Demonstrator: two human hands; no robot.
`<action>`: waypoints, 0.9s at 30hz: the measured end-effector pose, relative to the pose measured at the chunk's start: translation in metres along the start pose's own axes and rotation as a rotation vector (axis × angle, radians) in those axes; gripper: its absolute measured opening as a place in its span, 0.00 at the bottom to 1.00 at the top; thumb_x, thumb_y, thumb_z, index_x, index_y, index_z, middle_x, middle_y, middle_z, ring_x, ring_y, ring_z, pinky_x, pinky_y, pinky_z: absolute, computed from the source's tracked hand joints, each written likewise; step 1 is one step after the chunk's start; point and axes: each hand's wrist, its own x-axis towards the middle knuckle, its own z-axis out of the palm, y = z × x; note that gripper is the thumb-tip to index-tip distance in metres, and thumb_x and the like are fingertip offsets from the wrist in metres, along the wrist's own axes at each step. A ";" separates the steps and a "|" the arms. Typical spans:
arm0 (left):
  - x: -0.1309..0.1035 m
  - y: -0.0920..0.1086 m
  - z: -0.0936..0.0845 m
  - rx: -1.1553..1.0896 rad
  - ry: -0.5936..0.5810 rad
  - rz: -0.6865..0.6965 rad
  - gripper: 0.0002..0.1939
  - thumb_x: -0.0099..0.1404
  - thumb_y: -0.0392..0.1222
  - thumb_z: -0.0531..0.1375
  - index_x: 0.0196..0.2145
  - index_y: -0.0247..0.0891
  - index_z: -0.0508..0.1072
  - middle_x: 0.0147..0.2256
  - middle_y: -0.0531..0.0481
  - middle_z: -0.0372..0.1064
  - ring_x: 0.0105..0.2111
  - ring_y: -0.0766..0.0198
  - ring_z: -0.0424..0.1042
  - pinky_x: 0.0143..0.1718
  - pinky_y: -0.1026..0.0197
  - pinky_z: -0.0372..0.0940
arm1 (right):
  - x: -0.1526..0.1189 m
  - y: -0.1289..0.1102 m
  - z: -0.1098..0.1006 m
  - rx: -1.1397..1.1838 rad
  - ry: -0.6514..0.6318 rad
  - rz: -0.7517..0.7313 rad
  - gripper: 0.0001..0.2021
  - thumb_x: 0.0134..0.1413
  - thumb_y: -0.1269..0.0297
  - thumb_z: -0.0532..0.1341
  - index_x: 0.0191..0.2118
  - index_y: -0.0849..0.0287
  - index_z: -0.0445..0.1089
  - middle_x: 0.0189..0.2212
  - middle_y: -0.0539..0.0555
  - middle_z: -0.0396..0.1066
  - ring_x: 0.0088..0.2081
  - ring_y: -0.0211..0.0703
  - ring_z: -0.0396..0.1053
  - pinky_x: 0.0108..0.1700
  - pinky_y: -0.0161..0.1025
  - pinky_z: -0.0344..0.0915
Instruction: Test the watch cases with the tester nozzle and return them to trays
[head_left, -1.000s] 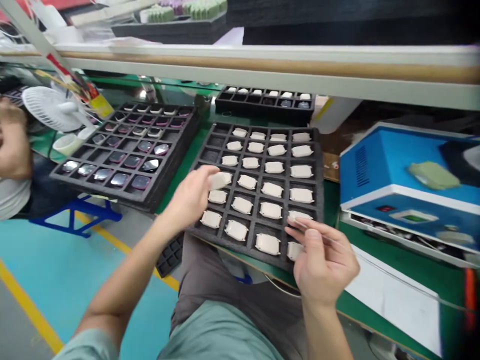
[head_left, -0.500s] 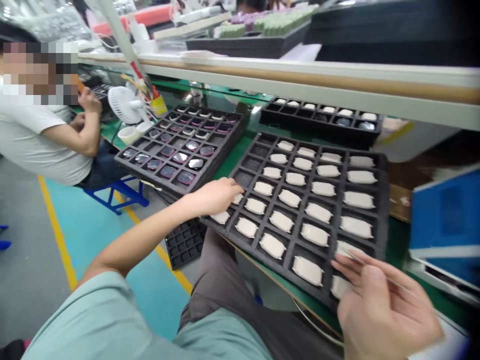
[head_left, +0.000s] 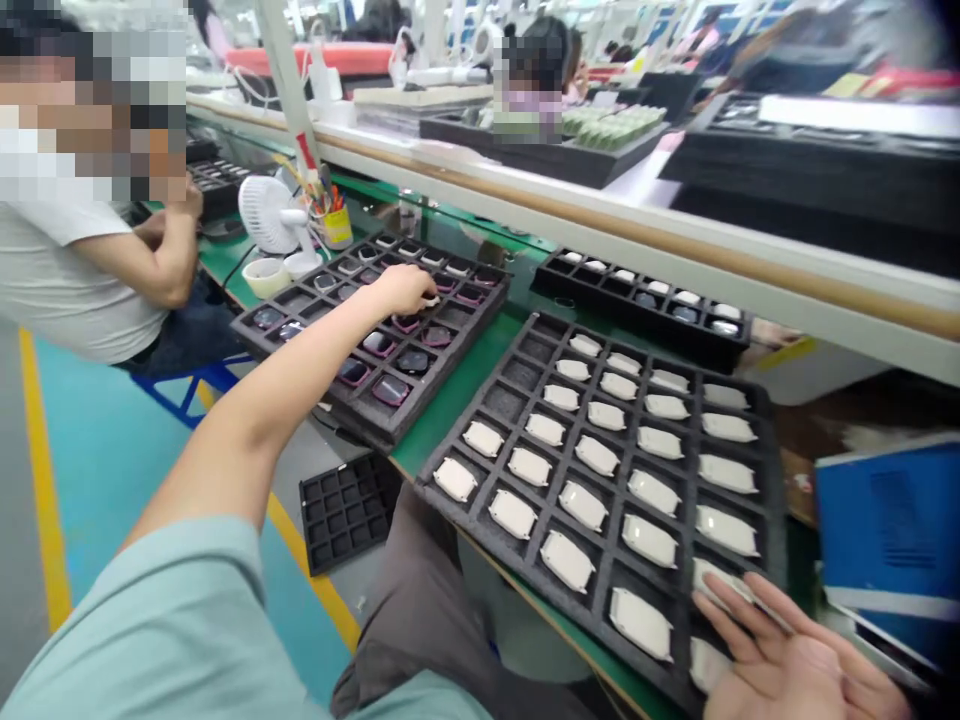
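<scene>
My left hand (head_left: 409,290) reaches over the left black tray (head_left: 390,432), fingers pinched, with a small white piece (head_left: 432,301) at the fingertips. That tray's cells hold glossy dark rectangular faces, some with purple or pale rims. Most cells of the right black tray (head_left: 480,512) carry pale, rounded rectangular pieces (head_left: 512,513) with small corner lugs. At its near right corner is my right hand (head_left: 802,650), fingers stretched over a pale piece (head_left: 712,580). A thin strip shows between those fingers; its kind is unclear.
A white fan (head_left: 270,215), a tape roll (head_left: 267,278) and a pen cup (head_left: 337,225) stand behind the left tray. Another black tray (head_left: 637,310) sits under the shelf edge (head_left: 600,235). Blue box (head_left: 889,520) at right. A co-worker (head_left: 82,270) sits left.
My left hand has moved from the right tray's left edge forward and left, over the left tray. My right hand stays by the near right corner. The view has tilted up.
</scene>
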 end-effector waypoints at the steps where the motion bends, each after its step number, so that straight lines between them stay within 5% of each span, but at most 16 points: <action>1: -0.001 0.001 -0.002 -0.007 0.020 0.002 0.20 0.74 0.50 0.63 0.57 0.35 0.73 0.54 0.42 0.73 0.50 0.54 0.77 0.51 0.47 0.75 | -0.004 -0.006 0.006 0.003 0.050 0.004 0.09 0.49 0.57 0.70 0.31 0.56 0.74 0.32 0.55 0.78 0.31 0.51 0.79 0.34 0.54 0.82; 5: -0.032 0.029 -0.016 -0.078 0.143 0.054 0.14 0.75 0.47 0.61 0.49 0.32 0.77 0.45 0.46 0.77 0.44 0.58 0.78 0.53 0.47 0.73 | -0.013 -0.019 0.020 0.050 0.106 -0.021 0.13 0.50 0.58 0.73 0.36 0.59 0.73 0.36 0.55 0.80 0.34 0.47 0.81 0.44 0.51 0.82; 8: -0.073 0.077 -0.014 -0.211 0.245 0.118 0.14 0.76 0.39 0.57 0.54 0.32 0.76 0.42 0.50 0.79 0.44 0.59 0.78 0.55 0.49 0.70 | -0.011 -0.017 0.019 0.046 0.076 -0.030 0.14 0.57 0.57 0.72 0.41 0.59 0.72 0.40 0.54 0.80 0.36 0.43 0.82 0.45 0.45 0.81; 10: -0.106 0.124 0.006 -0.400 0.255 0.186 0.15 0.75 0.41 0.58 0.56 0.38 0.77 0.49 0.49 0.80 0.46 0.60 0.79 0.51 0.58 0.72 | -0.009 -0.015 0.017 0.005 0.052 -0.037 0.13 0.61 0.56 0.70 0.42 0.59 0.72 0.40 0.54 0.80 0.36 0.41 0.82 0.43 0.42 0.80; 13: -0.147 0.208 0.054 -1.186 0.018 0.133 0.14 0.71 0.39 0.61 0.51 0.36 0.80 0.48 0.44 0.82 0.44 0.58 0.81 0.45 0.62 0.74 | -0.007 -0.015 0.015 -0.004 0.045 -0.076 0.10 0.63 0.59 0.68 0.44 0.58 0.72 0.39 0.52 0.80 0.37 0.40 0.81 0.41 0.40 0.80; 17: -0.162 0.295 0.103 -1.655 -0.225 -0.018 0.12 0.66 0.38 0.65 0.47 0.34 0.80 0.42 0.42 0.83 0.39 0.58 0.82 0.37 0.63 0.75 | -0.006 -0.015 0.010 0.059 0.075 -0.099 0.05 0.67 0.62 0.65 0.44 0.56 0.71 0.40 0.50 0.80 0.39 0.38 0.80 0.41 0.37 0.79; 20: -0.162 0.317 0.113 -1.732 -0.225 -0.153 0.14 0.62 0.39 0.69 0.45 0.34 0.79 0.42 0.42 0.83 0.39 0.59 0.82 0.37 0.62 0.77 | -0.005 -0.014 0.007 0.066 0.072 -0.132 0.04 0.69 0.62 0.63 0.44 0.56 0.73 0.41 0.51 0.79 0.41 0.39 0.80 0.44 0.39 0.80; 27: -0.167 0.317 0.113 -1.701 -0.248 -0.181 0.17 0.60 0.42 0.73 0.46 0.33 0.81 0.44 0.42 0.84 0.42 0.57 0.84 0.42 0.61 0.79 | -0.004 -0.011 0.003 0.012 0.015 -0.214 0.05 0.68 0.64 0.64 0.44 0.55 0.77 0.42 0.54 0.81 0.46 0.45 0.81 0.52 0.49 0.80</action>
